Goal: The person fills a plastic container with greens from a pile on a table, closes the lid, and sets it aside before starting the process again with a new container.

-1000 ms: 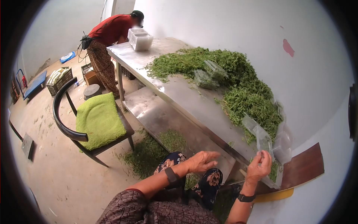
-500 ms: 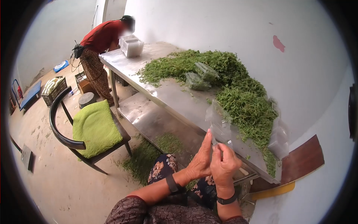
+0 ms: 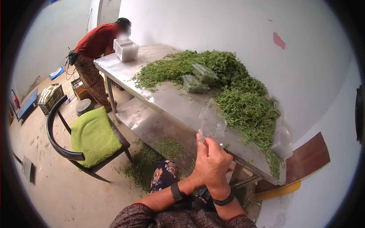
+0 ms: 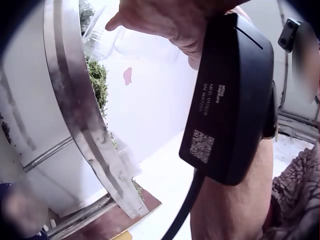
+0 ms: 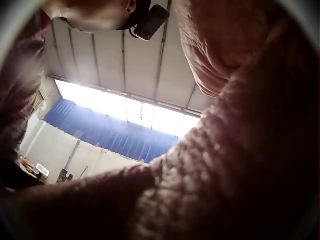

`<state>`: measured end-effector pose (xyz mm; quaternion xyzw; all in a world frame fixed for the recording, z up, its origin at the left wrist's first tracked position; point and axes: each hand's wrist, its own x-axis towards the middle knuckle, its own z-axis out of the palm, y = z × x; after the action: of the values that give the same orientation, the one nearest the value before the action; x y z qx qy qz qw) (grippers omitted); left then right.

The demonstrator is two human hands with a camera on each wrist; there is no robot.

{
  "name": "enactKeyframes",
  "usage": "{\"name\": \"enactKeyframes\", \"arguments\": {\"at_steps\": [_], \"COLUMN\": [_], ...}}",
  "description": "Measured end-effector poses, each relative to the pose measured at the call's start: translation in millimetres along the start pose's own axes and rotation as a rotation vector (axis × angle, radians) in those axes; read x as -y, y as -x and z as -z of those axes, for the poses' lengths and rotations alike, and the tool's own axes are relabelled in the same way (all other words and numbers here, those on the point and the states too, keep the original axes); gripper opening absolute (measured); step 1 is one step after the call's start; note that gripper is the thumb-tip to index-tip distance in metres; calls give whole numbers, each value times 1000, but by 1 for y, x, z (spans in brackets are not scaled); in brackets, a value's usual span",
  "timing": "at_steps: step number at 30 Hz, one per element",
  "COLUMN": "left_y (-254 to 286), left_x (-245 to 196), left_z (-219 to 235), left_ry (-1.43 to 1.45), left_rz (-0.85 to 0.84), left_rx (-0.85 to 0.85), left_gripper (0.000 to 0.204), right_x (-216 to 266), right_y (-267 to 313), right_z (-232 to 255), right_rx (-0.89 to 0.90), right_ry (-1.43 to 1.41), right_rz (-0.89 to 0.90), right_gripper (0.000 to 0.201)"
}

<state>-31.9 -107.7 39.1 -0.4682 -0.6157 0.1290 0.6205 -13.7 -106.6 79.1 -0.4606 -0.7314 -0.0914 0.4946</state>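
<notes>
Both hands meet in front of my chest at the steel table's (image 3: 178, 104) near edge. My left hand (image 3: 200, 147) and right hand (image 3: 218, 159) together hold a clear plastic container (image 3: 211, 122) upright above them; the right hand's curled fingers pinch its lower edge and partly cover the left. In the left wrist view, the left hand (image 4: 170, 20) curls beside the same container (image 4: 102, 40), above the table rim (image 4: 80, 115). A big pile of green herbs (image 3: 243, 95) covers the tabletop behind the container. The right wrist view shows only skin up close and the ceiling.
Two filled clear containers (image 3: 197, 83) lie on the herbs, and empty ones (image 3: 282, 138) are stacked at the table's right end. A chair with a green cushion (image 3: 93, 135) stands on the left. Another person (image 3: 97, 41) bends over at the far end. Herbs litter the floor (image 3: 142, 165).
My right hand lifted the container from the stack at the right and brought it left to meet my left hand, which rose from my knee. Both hands now hold it together.
</notes>
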Motion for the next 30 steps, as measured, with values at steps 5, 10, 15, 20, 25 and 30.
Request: {"name": "enactKeyframes", "arguments": {"at_steps": [5,10,15,20,25,30], "left_y": [14,19,19,20,20,15], "left_x": [-61,-34,-4,11,11,5], "left_z": [-25,-45,-77,-110,-140,-154], "left_ry": [-1498,-2677,-2790,-2689,-2528,-2412], "left_rz": [-485,-786,-663,-498,-317,-192], "left_rx": [200,98,-270,-403,-447,-460], "left_gripper": [40,68,73,80,75,73], "right_x": [-3,-4,-33,-73,-119,-131], "right_y": [6,-1,-17,-22,1,11], "right_z": [-13,-5,10,15,-2,-11], "right_rx": [21,111,27,-38,183,287], "right_ry": [58,-74,-2,308,144,-140], "right_rz": [137,126,-20,-90,-445,-645], "right_gripper": [19,27,38,41,41,40]}}
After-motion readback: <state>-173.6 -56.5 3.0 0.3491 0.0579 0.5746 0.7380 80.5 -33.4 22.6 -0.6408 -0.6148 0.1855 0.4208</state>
